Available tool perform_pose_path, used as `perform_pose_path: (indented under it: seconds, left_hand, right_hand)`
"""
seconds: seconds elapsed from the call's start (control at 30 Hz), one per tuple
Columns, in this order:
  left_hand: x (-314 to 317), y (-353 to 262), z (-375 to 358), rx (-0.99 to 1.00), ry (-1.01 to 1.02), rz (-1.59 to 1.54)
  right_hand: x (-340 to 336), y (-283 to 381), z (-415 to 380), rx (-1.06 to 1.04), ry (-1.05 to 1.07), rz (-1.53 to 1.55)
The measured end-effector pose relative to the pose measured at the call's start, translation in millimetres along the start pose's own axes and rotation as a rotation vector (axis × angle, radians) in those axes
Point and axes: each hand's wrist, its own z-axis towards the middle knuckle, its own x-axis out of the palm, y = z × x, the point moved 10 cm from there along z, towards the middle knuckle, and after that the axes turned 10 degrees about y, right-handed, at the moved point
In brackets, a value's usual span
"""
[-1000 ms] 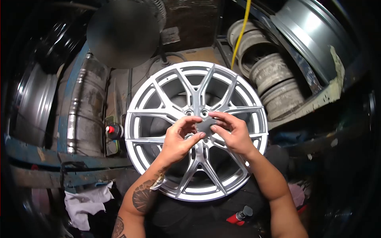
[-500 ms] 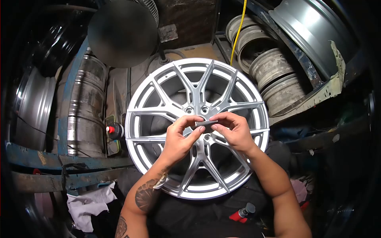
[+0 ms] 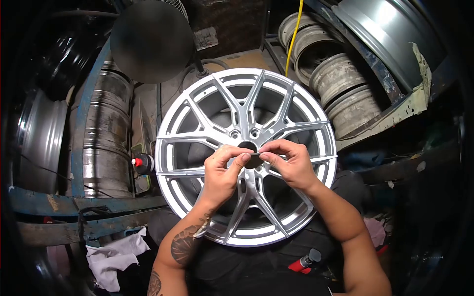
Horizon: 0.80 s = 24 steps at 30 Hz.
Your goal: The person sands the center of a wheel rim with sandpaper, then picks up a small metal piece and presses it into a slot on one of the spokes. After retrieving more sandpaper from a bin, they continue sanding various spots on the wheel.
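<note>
Over the hub of a silver multi-spoke alloy wheel (image 3: 246, 111), both hands pinch a small dark grey sheet (image 3: 255, 161) that looks like sandpaper. My left hand (image 3: 223, 170) grips its left end between thumb and fingers. At the other end, my right hand (image 3: 291, 165) has its thumb and index finger closed on the edge. The sheet's upper edge runs between the fingertips, and a dark flap hangs below. Above the fingers the wheel's dark centre bore (image 3: 248, 145) shows. The wheel lies face up beneath both forearms.
Worn rims (image 3: 340, 76) are stacked on the right rack, under a larger grey rim (image 3: 387, 34). More rims (image 3: 108, 133) stand behind the blue frame (image 3: 79, 143) on the left. A red-capped bottle (image 3: 143, 162), a white cloth (image 3: 116, 259) and a red bottle (image 3: 304, 261) lie around the wheel.
The dark sheet has been turned, its edge now facing up with a flap below. My hands stay pinched on it, slightly lower over the hub, uncovering the centre bore.
</note>
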Motion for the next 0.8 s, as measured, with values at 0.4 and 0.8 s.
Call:
perform_pose_path:
  seconds: [0.4,0.8]
  left_hand:
    - [23.9,-29.3,-9.9,0.238,0.016,0.525]
    - [-0.5,15.5,-7.5,-0.093,-0.009,-0.129]
  right_hand:
    - [8.4,27.6,-3.4,-0.258,0.043,-0.437]
    - [10.2,31.4,-3.2,-0.233,-0.017,-0.435]
